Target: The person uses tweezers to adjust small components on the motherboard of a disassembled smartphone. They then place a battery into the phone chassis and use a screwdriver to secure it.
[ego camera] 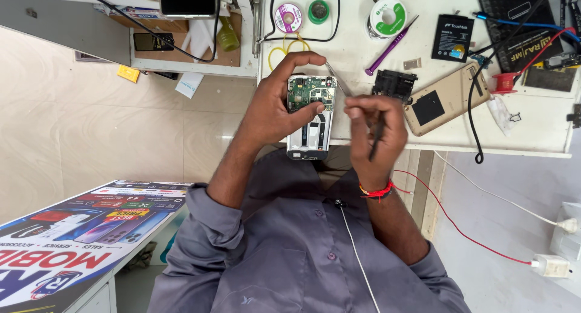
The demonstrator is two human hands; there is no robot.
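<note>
The left hand (275, 110) grips the opened phone (310, 116) — fingers curled over its top edge, thumb across the circuit board. The right hand (375, 131) pinches tweezers (339, 80) just beside it.

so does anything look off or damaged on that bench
Nothing looks spilled or broken. The opened phone in the left hand has its back off, circuit board bare. The right hand holds thin tweezers by it. A gold back cover lies askew, overhanging the white bench edge among loose parts.
</note>
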